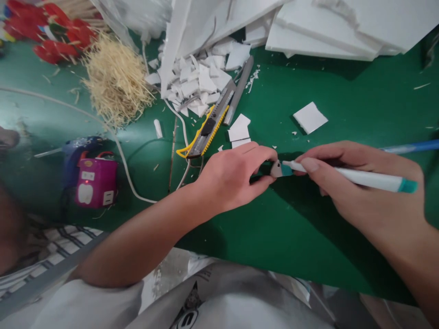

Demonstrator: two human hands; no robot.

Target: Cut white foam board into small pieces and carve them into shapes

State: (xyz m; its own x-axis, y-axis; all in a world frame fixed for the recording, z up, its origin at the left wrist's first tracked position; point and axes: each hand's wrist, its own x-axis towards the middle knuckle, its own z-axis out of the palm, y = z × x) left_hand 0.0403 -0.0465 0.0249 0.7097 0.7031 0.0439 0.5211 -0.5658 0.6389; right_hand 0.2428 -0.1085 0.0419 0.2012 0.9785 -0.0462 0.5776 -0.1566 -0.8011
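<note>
My left hand (236,176) pinches a small white foam piece (276,170) between thumb and fingers. The right end of that piece is coloured teal, and a dark spot shows on it. In my right hand (370,183) is a white marker pen (368,177) with a teal end, its tip at the teal part of the piece. A blue pen-like stick (413,147) shows behind my right hand; whether it touches the hand I cannot tell. Close to my left hand lie a yellow and grey utility knife (209,125) and cut white foam scraps (239,129).
A square foam piece (310,118) lies on the green table (240,246). Farther back are a foam scrap heap (202,80), foam sheets (329,32), a grey rod (239,91) and straw-like shavings (118,77). A magenta power box (96,183) and white cable (120,146) are left, near another person's arm.
</note>
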